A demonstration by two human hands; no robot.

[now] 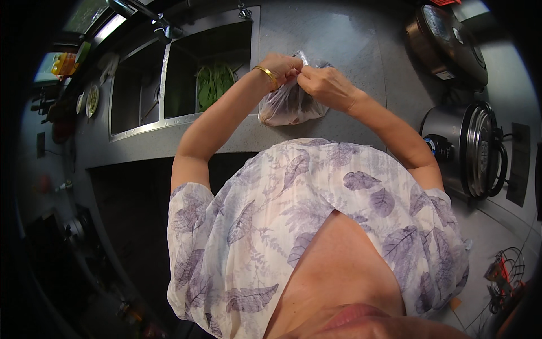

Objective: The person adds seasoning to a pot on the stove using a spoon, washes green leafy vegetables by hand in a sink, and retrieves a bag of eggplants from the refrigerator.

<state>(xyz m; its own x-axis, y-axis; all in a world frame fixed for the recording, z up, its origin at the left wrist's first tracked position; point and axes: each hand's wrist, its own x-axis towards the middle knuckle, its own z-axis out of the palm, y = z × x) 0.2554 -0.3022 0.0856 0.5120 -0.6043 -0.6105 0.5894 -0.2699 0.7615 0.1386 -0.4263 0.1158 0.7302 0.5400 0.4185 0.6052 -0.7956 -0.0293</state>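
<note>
On the grey countertop point(245, 137), just right of the sink, rests a clear plastic bag point(288, 108) with brownish-purple contents that I cannot identify. My left hand point(283, 70), a gold bangle at its wrist, pinches the gathered top of the bag. Against it, my right hand point(328, 84) grips the same gathered plastic from the other side. The fingertips of both hands meet at the bag's neck, and they hide the detail of what they grip.
Left of the bag is a double-basin steel sink point(164, 84) with leafy greens point(216, 84) in its right basin and a faucet point(167, 30) behind. A rice cooker point(449, 46) and an electric pressure cooker point(461, 148) stand at the right. A plate of food point(92, 101) sits far left.
</note>
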